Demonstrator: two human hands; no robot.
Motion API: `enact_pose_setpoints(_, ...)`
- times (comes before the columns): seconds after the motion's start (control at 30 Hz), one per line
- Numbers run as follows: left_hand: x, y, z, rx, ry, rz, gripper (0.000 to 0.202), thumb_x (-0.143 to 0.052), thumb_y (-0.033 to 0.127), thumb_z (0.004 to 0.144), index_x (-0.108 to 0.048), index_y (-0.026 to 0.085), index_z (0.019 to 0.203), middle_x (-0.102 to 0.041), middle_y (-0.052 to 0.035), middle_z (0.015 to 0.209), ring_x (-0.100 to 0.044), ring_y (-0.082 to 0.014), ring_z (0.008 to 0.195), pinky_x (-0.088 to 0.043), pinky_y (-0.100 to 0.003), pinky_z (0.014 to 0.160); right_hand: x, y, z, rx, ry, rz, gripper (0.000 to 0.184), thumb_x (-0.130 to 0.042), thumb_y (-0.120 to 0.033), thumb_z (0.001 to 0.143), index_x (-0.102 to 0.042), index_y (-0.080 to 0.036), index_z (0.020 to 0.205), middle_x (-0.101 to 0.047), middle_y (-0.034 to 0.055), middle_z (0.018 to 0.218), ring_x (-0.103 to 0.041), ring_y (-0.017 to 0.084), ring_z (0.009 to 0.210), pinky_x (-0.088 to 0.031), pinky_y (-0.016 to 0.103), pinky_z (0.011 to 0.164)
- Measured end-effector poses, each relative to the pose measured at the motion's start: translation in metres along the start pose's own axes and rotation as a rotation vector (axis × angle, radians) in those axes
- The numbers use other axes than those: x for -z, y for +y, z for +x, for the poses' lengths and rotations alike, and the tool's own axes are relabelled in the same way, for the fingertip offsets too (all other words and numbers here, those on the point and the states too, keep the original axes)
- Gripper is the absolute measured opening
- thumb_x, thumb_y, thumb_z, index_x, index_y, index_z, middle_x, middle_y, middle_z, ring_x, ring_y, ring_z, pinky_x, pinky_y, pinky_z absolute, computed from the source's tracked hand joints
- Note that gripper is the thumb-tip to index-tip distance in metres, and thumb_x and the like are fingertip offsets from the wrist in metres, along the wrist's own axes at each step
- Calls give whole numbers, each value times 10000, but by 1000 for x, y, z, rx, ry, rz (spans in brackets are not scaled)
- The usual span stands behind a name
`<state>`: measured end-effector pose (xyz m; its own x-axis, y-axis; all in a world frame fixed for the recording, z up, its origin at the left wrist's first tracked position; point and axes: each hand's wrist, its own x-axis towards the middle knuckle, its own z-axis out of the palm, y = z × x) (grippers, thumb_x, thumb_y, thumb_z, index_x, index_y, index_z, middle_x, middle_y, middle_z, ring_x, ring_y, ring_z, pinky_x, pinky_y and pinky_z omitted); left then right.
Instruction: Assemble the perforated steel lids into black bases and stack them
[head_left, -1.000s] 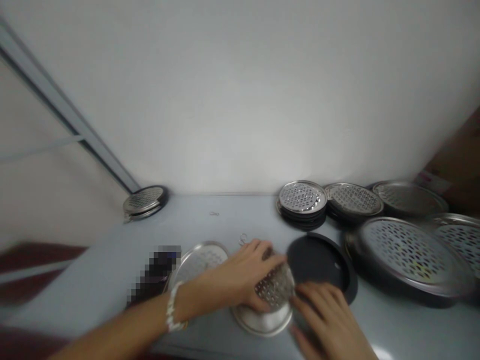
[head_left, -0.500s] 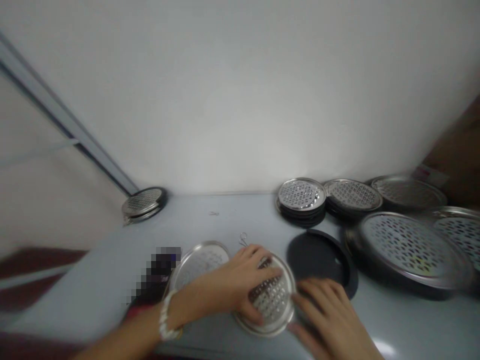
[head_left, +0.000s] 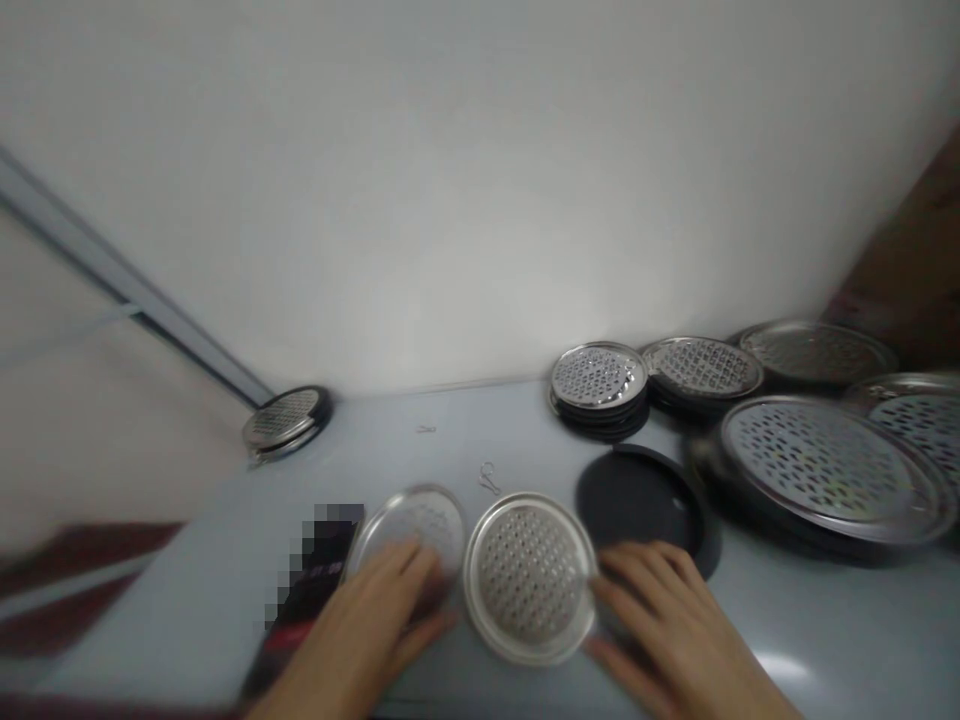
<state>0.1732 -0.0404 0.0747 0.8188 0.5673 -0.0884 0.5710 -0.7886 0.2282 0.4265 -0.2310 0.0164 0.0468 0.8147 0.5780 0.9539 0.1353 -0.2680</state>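
Note:
A round metal grater disc [head_left: 532, 580] with many raised holes lies face up on the table in front of me. At its right rim is my right hand [head_left: 664, 620], with fingers and thumb closed about the edge. My left hand [head_left: 390, 610] is somewhat blurred, its thumb apart from the fingers. Those fingers reach over a second round metal disc [head_left: 427, 505] on the left and partly cover it; whether they touch it I cannot tell. Behind the grater lies a small wire clip [head_left: 488, 477]. A black round tray [head_left: 637, 500] sits beyond my right hand.
Stacked round graters stand by the wall [head_left: 600, 375], with more [head_left: 701, 368] beside them. Large grater discs [head_left: 821, 465] lie at right. A small stack [head_left: 285, 420] sits far left, and another wire piece [head_left: 426, 429] lies mid-table. A dark phone-like object [head_left: 326, 570] is partly pixelated.
My left hand has left the grater disc and moved left over the second disc. The grater shows uncovered now. My right hand remains at its right edge.

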Motion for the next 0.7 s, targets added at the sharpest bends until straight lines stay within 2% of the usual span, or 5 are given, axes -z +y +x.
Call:
enact_pose_setpoints(0.1, -15, -15, -11, 12, -19, 11, 78, -584, 279, 921, -656, 248, 918, -694, -31, 960, -682, -210, 878, -527, -279, 775, 3, -1, 0, -15, -35, -4, 272, -520, -455, 1014, -658, -254, 1135, -712, 44, 1140, -615, 253, 1076, -353, 419, 992)
enact_pose_setpoints(0.2, -13, -19, -11, 2, 10, -11, 216, -467, 314, 976, -669, 262, 922, -701, -33, 952, -695, -206, 883, -530, -280, 797, 5, -2, 0, -32, -69, 4, 245, -575, -427, 988, -648, -256, 1149, -706, 48, 1155, -608, 262, 1087, -357, 430, 994)
enact_pose_setpoints(0.47, 60, -5, 1, 178, 505, -340, 319, -564, 549, 902, -630, 238, 876, -641, 5, 739, -612, -171, 652, -476, -238, 604, 6, -2, 1, -38, -73, 22, 264, -614, -426, 970, -636, -255, 1169, -707, 40, 1154, -615, 265, 1078, -364, 436, 988)
enact_pose_setpoints(0.57, 55, 11, 15, 278, 441, -742, 397, -584, 622, 875, -580, 225, 869, -523, 48, 618, -487, -124, 518, -393, -202, 475, 6, -2, 1, -27, -69, 23, 265, -600, -434, 977, -636, -253, 1168, -712, 41, 1151, -625, 266, 1065, -377, 434, 968)
enact_pose_setpoints(0.7, 13, 25, 38, 418, 155, -1203, 538, -651, 725, 761, -536, 203, 826, -438, 76, 599, -369, -77, 454, -279, -170, 400, 4, -1, 1, -19, -31, 19, 292, -585, -443, 986, -620, -224, 1176, -724, 45, 1148, -644, 260, 1056, -380, 434, 980)
